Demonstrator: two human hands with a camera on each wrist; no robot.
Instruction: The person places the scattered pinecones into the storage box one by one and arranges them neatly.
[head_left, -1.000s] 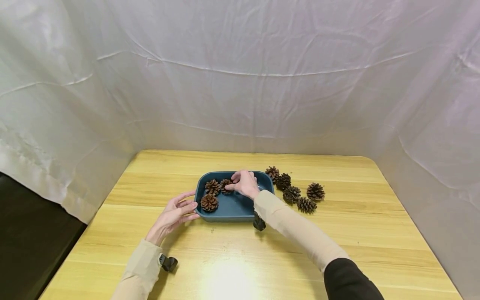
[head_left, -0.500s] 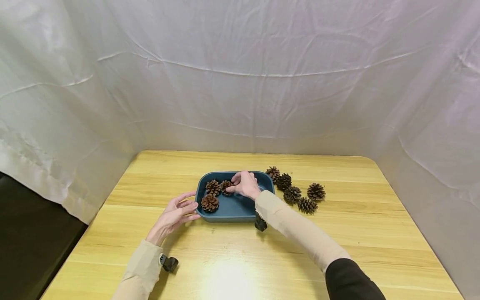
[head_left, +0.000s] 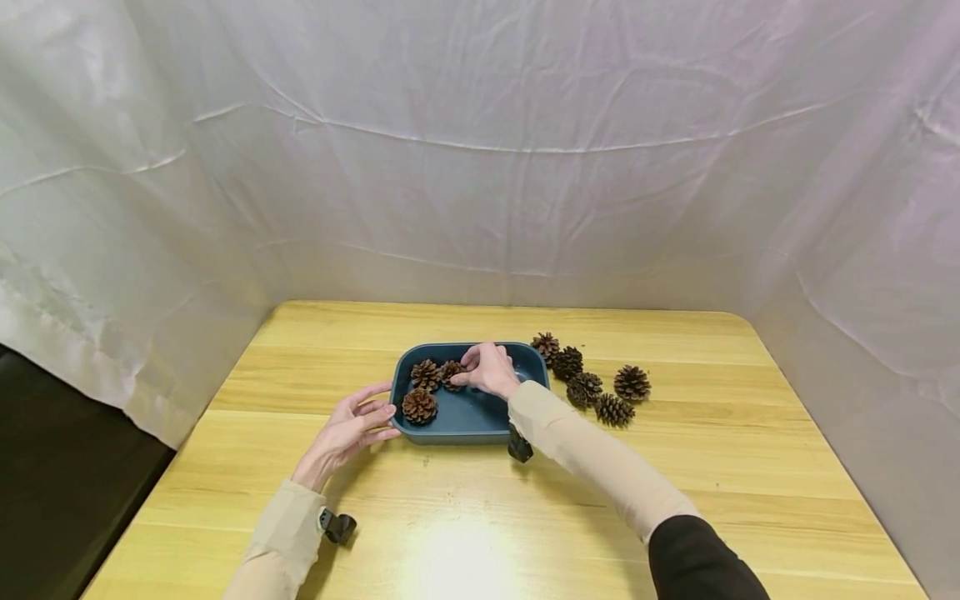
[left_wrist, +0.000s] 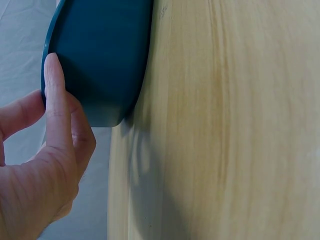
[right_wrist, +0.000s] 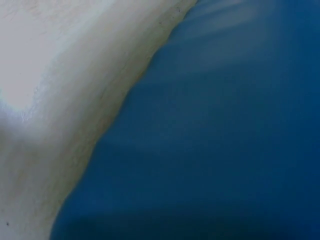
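A dark blue tray [head_left: 468, 425] with raised walls sits on the table, with three brown pine cones in its left half. My left hand [head_left: 352, 429] holds the tray's left end, fingers spread along it; in the left wrist view a fingertip [left_wrist: 52, 62] lies against the wall at the rim. Inside the tray, my right hand [head_left: 489, 368] pinches one pine cone [head_left: 452, 375], partly hidden by the fingers. Left of it lies a second pine cone [head_left: 425, 375], and a larger pine cone [head_left: 419, 406] is nearer the front wall. Only the tray's blue outer wall [right_wrist: 215, 125] and table fill the right wrist view.
Several more pine cones [head_left: 584, 389] lie on the wooden table [head_left: 675, 483] just right of the tray, one pine cone [head_left: 632, 383] farthest out. Pale hanging cloth [head_left: 510, 192] closes off the back and both sides. Dark material [head_left: 67, 467] shows beyond the left table edge.
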